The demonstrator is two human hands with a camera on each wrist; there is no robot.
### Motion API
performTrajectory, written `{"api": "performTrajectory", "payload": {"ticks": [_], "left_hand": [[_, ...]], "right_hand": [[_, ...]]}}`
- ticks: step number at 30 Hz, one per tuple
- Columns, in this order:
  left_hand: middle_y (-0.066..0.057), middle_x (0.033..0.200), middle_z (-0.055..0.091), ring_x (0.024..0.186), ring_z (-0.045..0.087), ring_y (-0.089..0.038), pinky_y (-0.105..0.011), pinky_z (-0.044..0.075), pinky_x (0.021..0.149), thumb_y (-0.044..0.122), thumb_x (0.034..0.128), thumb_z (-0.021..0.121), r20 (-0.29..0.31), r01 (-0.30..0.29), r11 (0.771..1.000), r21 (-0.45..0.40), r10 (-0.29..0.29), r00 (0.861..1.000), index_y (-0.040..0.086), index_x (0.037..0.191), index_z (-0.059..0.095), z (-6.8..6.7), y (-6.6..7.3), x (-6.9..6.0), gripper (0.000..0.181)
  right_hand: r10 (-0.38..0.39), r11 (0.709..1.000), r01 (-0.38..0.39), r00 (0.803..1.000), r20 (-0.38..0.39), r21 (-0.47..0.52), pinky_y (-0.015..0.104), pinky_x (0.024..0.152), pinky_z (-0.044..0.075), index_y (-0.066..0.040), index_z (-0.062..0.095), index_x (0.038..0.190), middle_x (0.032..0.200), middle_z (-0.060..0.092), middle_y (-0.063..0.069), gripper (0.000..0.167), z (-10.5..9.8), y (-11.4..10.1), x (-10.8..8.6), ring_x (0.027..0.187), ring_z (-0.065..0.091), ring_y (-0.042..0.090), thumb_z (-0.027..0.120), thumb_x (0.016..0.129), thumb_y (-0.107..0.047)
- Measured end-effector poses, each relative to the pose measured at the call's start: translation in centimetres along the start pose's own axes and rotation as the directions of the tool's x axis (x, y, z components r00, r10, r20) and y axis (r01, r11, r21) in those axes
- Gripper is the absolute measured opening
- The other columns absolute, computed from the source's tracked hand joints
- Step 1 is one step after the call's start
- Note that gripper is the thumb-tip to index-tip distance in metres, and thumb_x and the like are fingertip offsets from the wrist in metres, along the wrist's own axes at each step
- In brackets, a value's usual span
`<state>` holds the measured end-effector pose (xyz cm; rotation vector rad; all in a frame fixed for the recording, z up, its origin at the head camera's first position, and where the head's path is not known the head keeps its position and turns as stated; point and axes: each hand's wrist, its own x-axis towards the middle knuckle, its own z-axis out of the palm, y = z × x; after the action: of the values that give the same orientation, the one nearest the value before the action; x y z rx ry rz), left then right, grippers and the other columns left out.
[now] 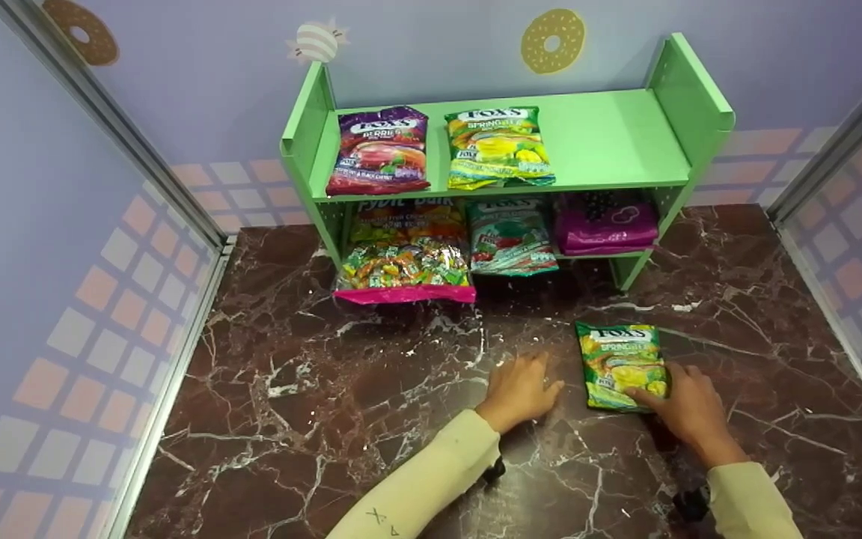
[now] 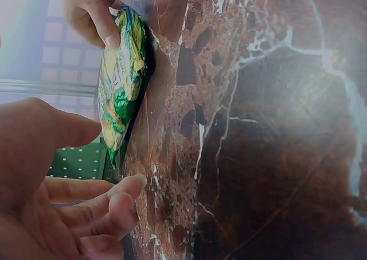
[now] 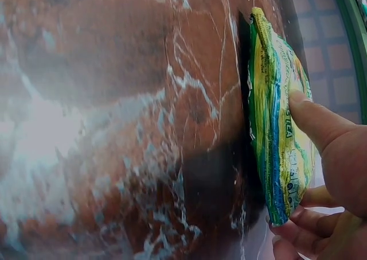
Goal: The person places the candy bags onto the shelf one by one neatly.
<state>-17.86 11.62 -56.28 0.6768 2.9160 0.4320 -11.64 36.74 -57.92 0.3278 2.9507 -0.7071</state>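
Note:
A green and yellow Fox's Spring Tea candy bag (image 1: pixel 622 367) lies face up on the marbled surface, in front of the shelf. My right hand (image 1: pixel 689 404) grips its right side, with the thumb on the printed face and the fingers around the edge. In the right wrist view the candy bag (image 3: pixel 281 122) is seen edge-on, the thumb (image 3: pixel 321 119) pressing its front. To the left of the bag, my left hand (image 1: pixel 521 389) is apart from it and holds nothing. The left wrist view shows its fingers (image 2: pixel 86 211) loosely bent, with the bag (image 2: pixel 121 82) beyond them.
A green two-tier shelf (image 1: pixel 603 142) stands at the back. On top lie a purple Berries bag (image 1: pixel 382 153) and another Spring Tea bag (image 1: pixel 498 150). Below sit a large fruit chew bag (image 1: pixel 408 258), a teal bag (image 1: pixel 512 236) and a magenta pack (image 1: pixel 607 228). Panels flank both sides.

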Motion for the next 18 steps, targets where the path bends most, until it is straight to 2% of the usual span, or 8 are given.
{"api": "performTrajectory", "payload": {"ticks": [6,13,18], "left_hand": [[0.002,0.106,0.068,0.084,0.068,-0.021,-0.034,0.052,0.063,0.050,0.0890,0.061,0.020,0.004,1.000,-0.001,-0.004,1.000,0.019,0.117,0.063,0.1,0.1,-0.1,0.041],[0.001,0.093,0.069,0.076,0.067,-0.020,-0.033,0.050,0.056,0.051,0.0881,0.062,0.007,-0.003,1.000,0.003,0.003,1.000,0.019,0.107,0.065,0.4,0.0,-0.2,0.037],[0.001,0.097,0.070,0.077,0.067,-0.019,-0.033,0.050,0.058,0.051,0.0885,0.061,0.022,0.002,1.000,0.005,-0.002,1.000,0.021,0.116,0.065,0.6,0.0,-0.3,0.041]], "right_hand": [[0.002,1.000,-0.002,1.000,0.020,-0.007,0.068,0.090,0.038,0.014,0.043,0.134,0.123,0.048,0.040,0.099,0.3,-0.7,0.0,0.110,0.047,0.057,0.064,0.080,-0.065],[-0.017,1.000,0.017,1.000,-0.001,0.000,0.067,0.091,0.038,0.013,0.045,0.134,0.125,0.047,0.039,0.093,0.7,-1.3,-0.3,0.111,0.047,0.056,0.067,0.081,-0.061],[-0.013,1.000,0.013,1.000,0.027,-0.002,0.067,0.090,0.038,0.012,0.043,0.136,0.127,0.047,0.038,0.097,0.9,-1.8,-0.4,0.113,0.047,0.055,0.065,0.081,-0.064]]}}
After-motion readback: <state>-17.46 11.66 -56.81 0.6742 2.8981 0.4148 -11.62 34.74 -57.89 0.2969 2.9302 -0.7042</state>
